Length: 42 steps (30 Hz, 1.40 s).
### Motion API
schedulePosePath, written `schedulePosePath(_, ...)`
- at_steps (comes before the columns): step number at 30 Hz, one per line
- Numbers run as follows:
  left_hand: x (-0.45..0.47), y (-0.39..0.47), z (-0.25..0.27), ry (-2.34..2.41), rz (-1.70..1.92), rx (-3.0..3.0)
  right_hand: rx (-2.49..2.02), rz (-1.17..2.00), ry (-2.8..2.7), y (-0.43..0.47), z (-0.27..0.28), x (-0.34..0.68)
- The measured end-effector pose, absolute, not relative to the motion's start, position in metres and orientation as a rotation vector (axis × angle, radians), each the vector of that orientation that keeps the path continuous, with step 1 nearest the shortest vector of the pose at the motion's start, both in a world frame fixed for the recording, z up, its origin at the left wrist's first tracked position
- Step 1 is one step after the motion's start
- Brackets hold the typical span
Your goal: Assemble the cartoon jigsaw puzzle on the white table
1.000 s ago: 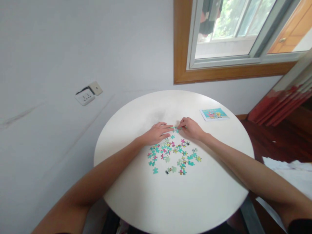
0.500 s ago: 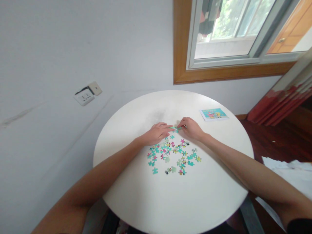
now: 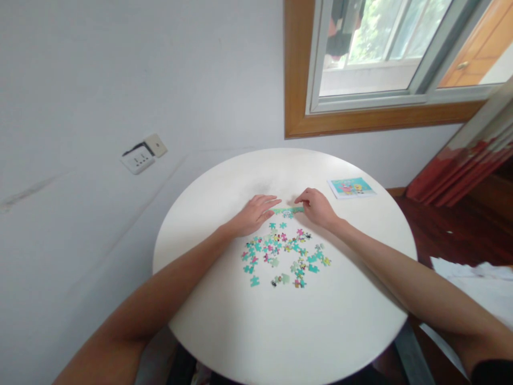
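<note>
A short strip of joined jigsaw pieces (image 3: 287,212), green along its far edge, lies flat on the white round table (image 3: 276,331). At its left end is my left hand (image 3: 256,214), fingers stretched out and apart, holding nothing. My right hand (image 3: 316,207) is by the strip's right end, its fingers bent and slightly apart above it. I see no piece between them; whether a fingertip touches the strip is unclear. Nearer to me, many loose jigsaw pieces (image 3: 276,248) in teal, pink, yellow and pale green are scattered.
A picture card (image 3: 351,187) with cartoon figures lies at the table's far right. Beyond the table are a wall with a socket (image 3: 138,159) and a wood-framed window (image 3: 296,69). A red and white curtain (image 3: 449,171) hangs at right, above white papers (image 3: 476,289).
Both hands have drawn apart from the strip's middle, the left to the left and the right slightly up and to the right. The right fingers have loosened, and more of the strip shows.
</note>
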<state>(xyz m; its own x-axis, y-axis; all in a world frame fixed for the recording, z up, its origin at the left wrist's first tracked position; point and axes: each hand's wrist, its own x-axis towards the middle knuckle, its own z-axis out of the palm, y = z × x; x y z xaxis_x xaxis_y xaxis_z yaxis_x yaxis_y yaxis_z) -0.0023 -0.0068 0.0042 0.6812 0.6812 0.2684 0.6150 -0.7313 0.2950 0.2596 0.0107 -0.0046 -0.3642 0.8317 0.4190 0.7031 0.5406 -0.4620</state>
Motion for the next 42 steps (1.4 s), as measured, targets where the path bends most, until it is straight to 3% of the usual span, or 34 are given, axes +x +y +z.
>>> schedulePosePath(21, 0.003, -0.013, -0.001, 1.099, 0.384, 2.716, -1.086, 0.346, -2.345, 0.004, -0.012, 0.251)
schedulePosePath(33, -0.005, 0.0, 0.003, 1.156, 0.869, 2.632, -1.259, 0.303, -2.094, 0.016, -0.003, 0.265)
schedulePosePath(42, -0.007, 0.001, 0.001, 1.123, 0.868, 2.521, -1.452, 0.385, -2.063, 0.019, -0.007, 0.269)
